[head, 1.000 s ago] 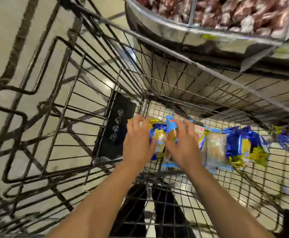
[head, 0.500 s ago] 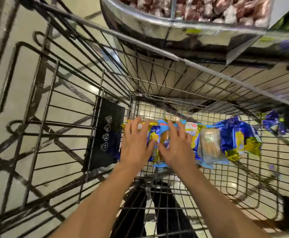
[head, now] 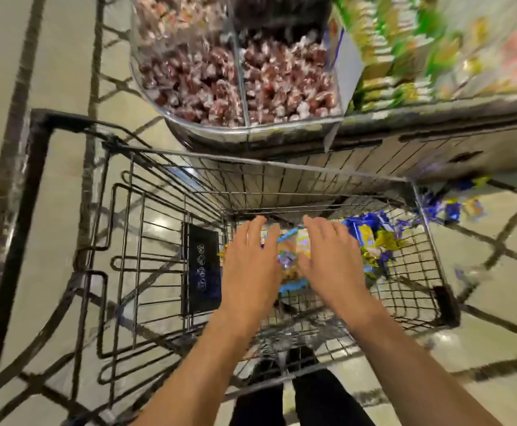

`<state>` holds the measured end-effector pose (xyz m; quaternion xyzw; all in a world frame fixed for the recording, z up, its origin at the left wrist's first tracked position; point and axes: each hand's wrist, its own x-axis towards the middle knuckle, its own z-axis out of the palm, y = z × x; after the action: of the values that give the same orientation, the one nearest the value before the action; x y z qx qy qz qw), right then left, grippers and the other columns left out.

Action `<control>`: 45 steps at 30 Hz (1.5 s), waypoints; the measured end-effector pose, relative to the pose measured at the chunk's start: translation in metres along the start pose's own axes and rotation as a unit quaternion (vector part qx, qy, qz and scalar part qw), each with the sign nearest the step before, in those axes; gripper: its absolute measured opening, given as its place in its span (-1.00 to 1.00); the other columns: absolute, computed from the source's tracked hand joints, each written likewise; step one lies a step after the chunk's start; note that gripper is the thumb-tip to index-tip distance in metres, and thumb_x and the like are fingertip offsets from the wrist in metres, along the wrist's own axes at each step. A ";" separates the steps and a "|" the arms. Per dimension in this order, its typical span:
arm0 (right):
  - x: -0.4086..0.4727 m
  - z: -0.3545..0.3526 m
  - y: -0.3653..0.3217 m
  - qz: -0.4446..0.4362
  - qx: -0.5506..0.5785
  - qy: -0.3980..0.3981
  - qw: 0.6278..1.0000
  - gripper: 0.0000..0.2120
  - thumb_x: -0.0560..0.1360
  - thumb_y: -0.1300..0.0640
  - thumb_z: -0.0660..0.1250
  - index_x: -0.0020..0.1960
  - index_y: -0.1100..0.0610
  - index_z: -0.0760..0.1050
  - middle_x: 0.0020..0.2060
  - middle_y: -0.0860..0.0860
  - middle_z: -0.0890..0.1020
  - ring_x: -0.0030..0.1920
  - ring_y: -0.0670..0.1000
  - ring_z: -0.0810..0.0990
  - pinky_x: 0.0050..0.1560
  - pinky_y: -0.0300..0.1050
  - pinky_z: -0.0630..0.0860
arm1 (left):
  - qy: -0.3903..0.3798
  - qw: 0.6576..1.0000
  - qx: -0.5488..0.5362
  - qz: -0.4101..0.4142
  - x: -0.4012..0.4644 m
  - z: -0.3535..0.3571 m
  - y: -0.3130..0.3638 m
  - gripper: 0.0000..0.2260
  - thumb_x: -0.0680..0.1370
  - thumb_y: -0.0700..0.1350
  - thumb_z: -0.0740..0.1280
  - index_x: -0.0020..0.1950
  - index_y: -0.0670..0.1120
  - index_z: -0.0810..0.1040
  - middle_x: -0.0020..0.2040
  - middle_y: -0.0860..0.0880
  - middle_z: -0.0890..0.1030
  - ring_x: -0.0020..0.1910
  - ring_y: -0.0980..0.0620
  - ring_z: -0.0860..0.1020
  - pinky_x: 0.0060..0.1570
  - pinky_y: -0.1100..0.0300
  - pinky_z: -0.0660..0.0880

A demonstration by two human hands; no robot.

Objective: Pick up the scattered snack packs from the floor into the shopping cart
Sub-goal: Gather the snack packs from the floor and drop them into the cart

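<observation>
Head view, looking down: a tiled floor (head: 51,72) fills the left side and lower right of the frame. A black wire shopping cart (head: 165,235) takes up the centre. Along the top edge sits a clear bin (head: 220,124) of wrapped reddish sweets, with blurred green shelf goods (head: 404,50) at upper right. A person's bare forearms reach up from the bottom edge into the cart. Left hand (head: 251,265) and right hand (head: 332,259) both hover flat with fingers straight and spread, gripping nothing, just above the snack packs (head: 291,253) lying on the cart's wire bottom at centre. More blue-and-yellow packs (head: 371,238) lie beside them to the right, and a few blurred ones (head: 454,207) lie on the floor outside the cart, at right.
</observation>
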<state>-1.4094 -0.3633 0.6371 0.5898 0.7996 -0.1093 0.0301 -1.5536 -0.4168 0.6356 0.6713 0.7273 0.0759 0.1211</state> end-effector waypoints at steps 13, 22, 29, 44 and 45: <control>-0.134 -0.106 0.135 0.174 0.023 0.109 0.978 -0.40 0.48 -0.13 0.37 0.44 0.07 0.35 0.35 0.11 0.44 0.30 0.18 0.40 0.25 0.11 0.47 | 0.038 0.980 -0.015 0.195 -0.022 -0.060 0.192 -0.42 0.51 0.13 0.32 0.46 -0.07 0.33 0.34 -0.10 0.43 0.30 -0.15 0.39 0.10 -0.06 0.54; -0.237 -0.152 0.273 0.219 0.079 0.199 0.952 -0.48 0.54 -0.06 0.30 0.45 0.09 0.34 0.42 0.07 0.35 0.37 0.15 0.34 0.23 0.06 0.44 | 0.053 0.960 -0.004 0.274 -0.063 -0.062 0.360 -0.48 0.55 0.07 0.28 0.46 -0.09 0.32 0.38 -0.13 0.38 0.32 -0.18 0.36 0.16 -0.07 0.50; -0.335 -0.155 0.378 0.255 0.078 0.212 0.940 -0.50 0.55 -0.06 0.28 0.45 0.04 0.34 0.44 0.02 0.34 0.36 0.11 0.32 0.17 0.05 0.49 | 0.042 0.953 -0.005 0.299 -0.107 -0.026 0.476 -0.46 0.55 0.04 0.29 0.49 -0.09 0.30 0.38 -0.09 0.38 0.31 -0.14 0.35 0.18 -0.05 0.49; -0.372 -0.168 0.577 0.324 0.128 0.174 0.921 -0.52 0.58 -0.05 0.22 0.47 0.00 0.28 0.44 0.01 0.26 0.36 0.08 0.28 0.15 0.00 0.49 | -0.018 0.949 0.023 0.313 -0.051 0.050 0.656 -0.47 0.56 0.04 0.31 0.48 -0.08 0.29 0.38 -0.09 0.35 0.32 -0.14 0.33 0.18 0.01 0.46; -0.366 -0.170 0.592 0.324 0.131 0.174 0.921 -0.53 0.58 -0.04 0.22 0.47 0.00 0.28 0.43 0.01 0.27 0.35 0.07 0.28 0.14 0.00 0.49 | -0.018 0.950 0.014 0.311 -0.042 0.057 0.669 -0.47 0.56 0.03 0.31 0.49 -0.08 0.28 0.38 -0.09 0.35 0.33 -0.14 0.33 0.18 0.00 0.46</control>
<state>-0.7227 -0.5044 0.7850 0.8247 0.5364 -0.0927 -0.1532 -0.8936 -0.4027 0.7671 0.8669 0.4814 0.0875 0.0952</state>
